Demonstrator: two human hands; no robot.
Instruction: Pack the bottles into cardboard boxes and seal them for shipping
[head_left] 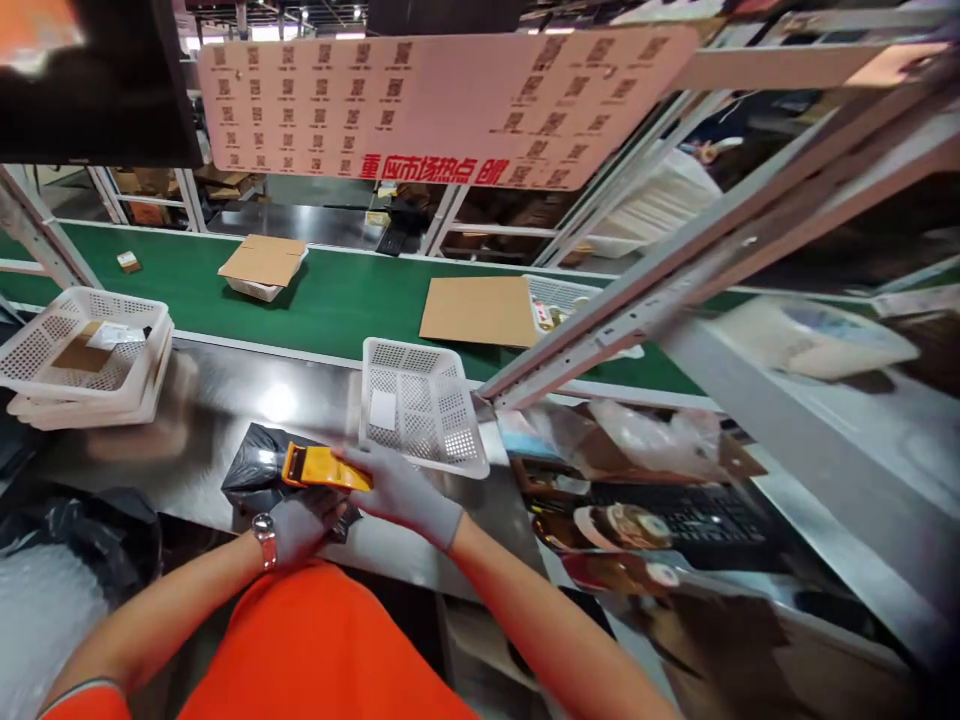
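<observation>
Both my hands wear grey gloves. My right hand (401, 490) is closed on a yellow tape dispenser (322, 467) and holds it over a black plastic parcel (262, 465) on the steel table. My left hand (304, 525), with a watch on the wrist, presses on the near edge of the parcel with its fingers curled. An empty white mesh basket (420, 405) stands just beyond my right hand.
A stack of white baskets (82, 360) sits at the table's left. Behind runs a green conveyor belt (337, 300) carrying a basket covered by cardboard (262, 262) and a flat cardboard sheet (480, 310). A keyboard (675, 515) and metal frame bars (675, 270) stand at right.
</observation>
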